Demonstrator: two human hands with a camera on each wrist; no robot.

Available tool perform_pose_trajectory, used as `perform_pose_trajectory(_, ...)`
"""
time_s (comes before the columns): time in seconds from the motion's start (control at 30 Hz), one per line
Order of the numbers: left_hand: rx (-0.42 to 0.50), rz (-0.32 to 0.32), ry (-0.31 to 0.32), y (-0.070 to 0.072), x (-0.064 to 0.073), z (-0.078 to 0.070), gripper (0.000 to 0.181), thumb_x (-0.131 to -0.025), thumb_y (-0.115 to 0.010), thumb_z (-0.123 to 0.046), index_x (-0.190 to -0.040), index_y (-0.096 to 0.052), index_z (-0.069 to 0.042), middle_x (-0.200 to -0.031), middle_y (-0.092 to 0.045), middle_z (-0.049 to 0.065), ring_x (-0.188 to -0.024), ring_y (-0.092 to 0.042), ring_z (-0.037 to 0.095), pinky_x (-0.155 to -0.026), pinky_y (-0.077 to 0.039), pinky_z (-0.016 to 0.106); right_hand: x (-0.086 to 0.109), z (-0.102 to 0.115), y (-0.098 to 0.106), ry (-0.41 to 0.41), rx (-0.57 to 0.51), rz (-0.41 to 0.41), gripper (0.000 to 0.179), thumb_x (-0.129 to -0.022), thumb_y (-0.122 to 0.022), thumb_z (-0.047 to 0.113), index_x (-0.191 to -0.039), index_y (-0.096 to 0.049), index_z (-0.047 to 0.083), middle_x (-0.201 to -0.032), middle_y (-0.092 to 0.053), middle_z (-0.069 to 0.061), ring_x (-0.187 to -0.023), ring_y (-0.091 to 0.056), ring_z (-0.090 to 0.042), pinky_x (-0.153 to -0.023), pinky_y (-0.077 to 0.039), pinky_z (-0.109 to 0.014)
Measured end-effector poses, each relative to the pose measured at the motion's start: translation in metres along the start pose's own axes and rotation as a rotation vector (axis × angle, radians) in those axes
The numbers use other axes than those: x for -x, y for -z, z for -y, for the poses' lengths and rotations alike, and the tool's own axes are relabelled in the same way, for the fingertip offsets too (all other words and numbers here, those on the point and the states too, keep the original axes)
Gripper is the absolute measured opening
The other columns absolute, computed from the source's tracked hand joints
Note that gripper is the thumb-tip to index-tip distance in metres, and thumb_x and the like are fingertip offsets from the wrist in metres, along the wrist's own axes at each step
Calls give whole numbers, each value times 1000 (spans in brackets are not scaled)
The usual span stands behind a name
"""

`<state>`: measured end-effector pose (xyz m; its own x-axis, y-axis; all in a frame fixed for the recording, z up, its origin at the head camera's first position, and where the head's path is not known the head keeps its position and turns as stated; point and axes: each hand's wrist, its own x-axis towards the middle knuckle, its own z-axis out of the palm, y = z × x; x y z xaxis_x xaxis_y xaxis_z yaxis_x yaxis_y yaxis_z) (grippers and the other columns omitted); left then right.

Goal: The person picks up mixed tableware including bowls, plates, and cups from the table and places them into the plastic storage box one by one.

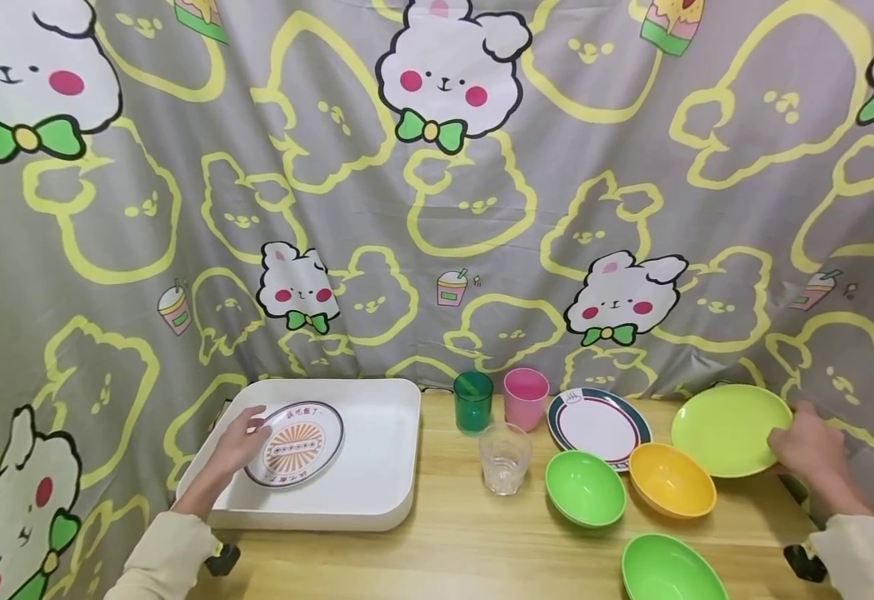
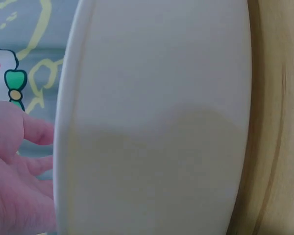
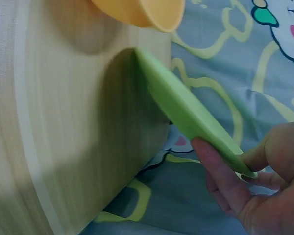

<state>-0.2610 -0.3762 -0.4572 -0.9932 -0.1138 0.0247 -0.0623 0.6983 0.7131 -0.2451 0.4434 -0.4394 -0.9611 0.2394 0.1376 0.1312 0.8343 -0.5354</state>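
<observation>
In the head view my left hand (image 1: 237,450) is over the left side of a white tray (image 1: 380,467), its fingers beside the left rim of a round patterned plate (image 1: 327,446) lying inside. The left wrist view has the loosely bent fingers (image 2: 38,131) behind the tray's wall; the plate is hidden there. At the far right, my right hand (image 1: 815,450) grips the edge of a lime-green plate (image 1: 729,429). In the right wrist view that plate (image 3: 186,105) tilts up from the table, its rim pinched between thumb and fingers.
A dark green cup (image 1: 473,404), a pink cup (image 1: 525,400) and a clear glass (image 1: 505,462) stand mid-table. Right of them are a dark-rimmed white plate (image 1: 597,425), a green bowl (image 1: 585,490), an orange bowl (image 1: 671,482) and another green bowl (image 1: 669,571). A patterned curtain (image 1: 474,200) hangs behind.
</observation>
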Motion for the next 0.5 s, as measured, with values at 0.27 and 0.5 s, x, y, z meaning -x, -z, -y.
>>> perform_pose_trajectory(0.27,76,-20,8,-5,4,-15,55,-107,-46,-13,-153,-26,10,-141,-45,42,-130,-47,58,-109,-43,62,13,2,4,89,-24,-144,56,-95,-43,7,-140,-28,-22,-98,-53,-49,-76,-55,-62,-78,-50,-66)
perform_pose_trajectory(0.5,185,-10,-15,-12,7,-19,57,-110,-46,-18,-156,-25,9,-148,-43,35,-135,-46,53,-103,-51,55,24,8,2,53,-43,-310,58,-96,-42,7,-147,-31,-17,-104,-52,-47,-91,-51,-64,-93,-31,-72)
